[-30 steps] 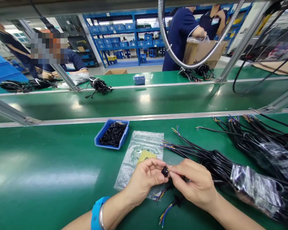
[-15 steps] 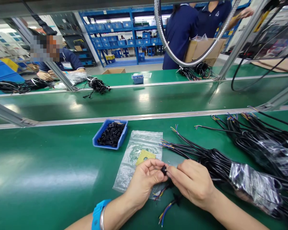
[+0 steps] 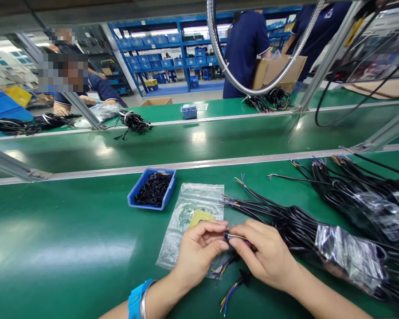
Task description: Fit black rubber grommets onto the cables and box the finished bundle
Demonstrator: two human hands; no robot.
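Observation:
A small black part (image 3: 225,235) is pinched between the thumb and fingers of my left hand (image 3: 197,253). My right hand (image 3: 266,253) grips thin wires (image 3: 237,237), yellow and dark, right against that part; my fingers hide whether they pass into it. Below my hands lie cable ends (image 3: 231,296) with coloured wires and a black fitting. Under my left fingers is a clear plastic bag (image 3: 176,235) with a yellow sponge-like pad (image 3: 201,216) on it. A cable bundle (image 3: 294,221) with bared coloured ends lies beside my right hand.
A blue bin (image 3: 132,201) of small black parts stands beyond the bag. More cable bundles (image 3: 349,197) lie at the right. A metal rail (image 3: 146,166) crosses behind, and a flexible metal hose (image 3: 234,82) hangs overhead. Co-workers stand beyond the far bench.
My right fingers have shifted around the black part, and yellow and dark wires now show between my hands. My left hand keeps its pinch. Co-workers behind have moved.

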